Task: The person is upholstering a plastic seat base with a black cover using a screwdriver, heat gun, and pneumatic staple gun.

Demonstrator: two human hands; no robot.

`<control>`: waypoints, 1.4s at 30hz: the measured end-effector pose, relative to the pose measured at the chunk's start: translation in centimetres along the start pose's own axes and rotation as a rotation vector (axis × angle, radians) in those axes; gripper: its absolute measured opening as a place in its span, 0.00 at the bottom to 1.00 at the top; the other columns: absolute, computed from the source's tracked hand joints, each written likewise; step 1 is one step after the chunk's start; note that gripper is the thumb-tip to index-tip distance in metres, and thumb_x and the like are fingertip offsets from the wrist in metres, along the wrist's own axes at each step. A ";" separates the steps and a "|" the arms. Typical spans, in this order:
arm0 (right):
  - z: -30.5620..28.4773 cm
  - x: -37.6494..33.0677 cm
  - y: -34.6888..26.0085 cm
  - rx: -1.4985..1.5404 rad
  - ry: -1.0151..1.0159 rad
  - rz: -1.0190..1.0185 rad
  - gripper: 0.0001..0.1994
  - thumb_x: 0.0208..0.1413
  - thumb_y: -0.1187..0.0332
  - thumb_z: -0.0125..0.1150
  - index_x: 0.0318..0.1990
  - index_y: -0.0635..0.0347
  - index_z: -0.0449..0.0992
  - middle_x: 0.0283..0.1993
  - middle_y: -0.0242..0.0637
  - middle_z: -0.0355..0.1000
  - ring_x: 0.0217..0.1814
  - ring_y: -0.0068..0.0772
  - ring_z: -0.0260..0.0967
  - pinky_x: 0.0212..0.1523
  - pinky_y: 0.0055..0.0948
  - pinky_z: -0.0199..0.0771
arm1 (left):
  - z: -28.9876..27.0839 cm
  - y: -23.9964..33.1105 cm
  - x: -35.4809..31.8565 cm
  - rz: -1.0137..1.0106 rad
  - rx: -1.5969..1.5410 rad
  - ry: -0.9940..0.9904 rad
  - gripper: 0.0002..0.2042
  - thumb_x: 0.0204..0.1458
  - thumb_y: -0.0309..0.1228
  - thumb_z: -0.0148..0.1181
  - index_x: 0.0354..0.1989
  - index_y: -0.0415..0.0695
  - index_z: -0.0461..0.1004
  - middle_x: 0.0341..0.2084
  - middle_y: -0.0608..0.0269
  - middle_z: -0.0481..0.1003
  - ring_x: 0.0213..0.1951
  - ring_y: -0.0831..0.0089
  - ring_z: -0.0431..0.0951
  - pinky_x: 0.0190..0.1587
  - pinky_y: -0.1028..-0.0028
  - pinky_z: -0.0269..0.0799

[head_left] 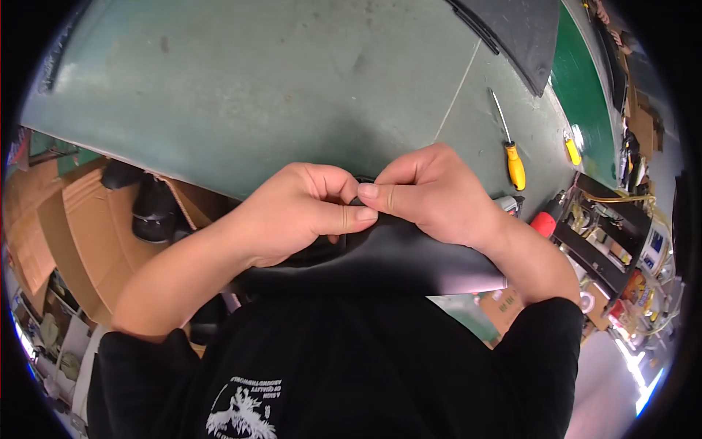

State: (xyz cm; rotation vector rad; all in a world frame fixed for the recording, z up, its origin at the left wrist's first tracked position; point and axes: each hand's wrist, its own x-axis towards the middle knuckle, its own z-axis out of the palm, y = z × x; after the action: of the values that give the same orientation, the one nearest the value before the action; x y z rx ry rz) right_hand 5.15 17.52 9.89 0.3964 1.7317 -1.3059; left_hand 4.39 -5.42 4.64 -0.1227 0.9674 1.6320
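Grip: I see bare left hand (289, 208) and bare right hand (442, 197), each grip closed, apparently pinching the far edge of the glossy black flexible-looking sheet (409, 256) | Place: between the dull green flat surface (256, 88) and the black cloth shirt (365, 351) | Risk: pinch point partly hidden from me; uneven pull could crease or slip it.

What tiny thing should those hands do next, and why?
Perhaps a gentle squeeze with the left hand and right hand, because both pinch close together at the edge of the black sheet. The fingers hide the exact spot, so I'm not sure.
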 end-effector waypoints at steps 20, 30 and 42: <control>-1.3 1.0 0.7 -0.197 -0.081 -0.157 0.13 0.60 0.65 0.64 0.25 0.61 0.80 0.21 0.26 0.69 0.27 0.17 0.63 0.28 0.32 0.66 | 4.8 1.0 -2.7 0.720 0.949 0.302 0.10 0.53 0.27 0.75 0.40 0.39 0.82 0.31 0.56 0.78 0.34 0.63 0.81 0.38 0.67 0.78; -1.7 2.3 3.3 0.036 -0.072 0.151 0.06 0.56 0.68 0.69 0.34 0.62 0.87 0.26 0.32 0.78 0.23 0.21 0.69 0.22 0.28 0.67 | 6.7 0.4 -1.9 0.607 1.112 0.311 0.12 0.60 0.34 0.68 0.44 0.39 0.80 0.38 0.49 0.79 0.42 0.48 0.81 0.45 0.57 0.77; -3.8 4.1 7.4 0.088 -0.322 -0.051 0.12 0.68 0.62 0.66 0.46 0.61 0.85 0.42 0.34 0.83 0.40 0.27 0.80 0.42 0.28 0.80 | 6.8 -0.5 -0.3 0.560 0.969 0.275 0.12 0.55 0.34 0.71 0.38 0.36 0.81 0.31 0.45 0.82 0.35 0.48 0.82 0.39 0.55 0.75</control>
State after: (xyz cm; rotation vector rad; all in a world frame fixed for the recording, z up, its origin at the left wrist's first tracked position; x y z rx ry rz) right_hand 6.36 22.72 2.38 0.1794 1.4271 -1.4013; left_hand 7.67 -1.36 8.98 0.6491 2.0361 1.4623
